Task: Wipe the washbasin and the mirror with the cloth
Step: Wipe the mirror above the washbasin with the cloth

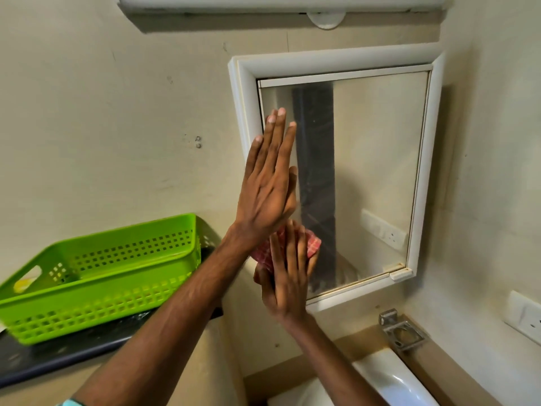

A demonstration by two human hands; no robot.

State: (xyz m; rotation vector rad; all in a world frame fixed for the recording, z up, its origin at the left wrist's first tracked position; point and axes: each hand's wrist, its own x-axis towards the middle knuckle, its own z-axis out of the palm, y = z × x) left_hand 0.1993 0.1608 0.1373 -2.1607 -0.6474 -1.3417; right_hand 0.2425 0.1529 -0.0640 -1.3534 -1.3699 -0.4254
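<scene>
A mirror [374, 171] in a white frame hangs on the wall. My left hand [266, 189] is raised flat against the mirror's left edge, fingers straight and pointing up. Just below it, my right hand [285, 276] presses a red checked cloth [312, 244] against the lower left part of the glass with straight fingers. Most of the cloth is hidden under that hand. The white washbasin [392, 382] shows at the bottom right, below the mirror.
A green perforated basket [96, 276] stands on a dark counter [58, 356] at the left. A metal holder [402, 332] is fixed above the basin. A wall socket [527, 317] sits at the right edge, and a tube light [281, 4] hangs above.
</scene>
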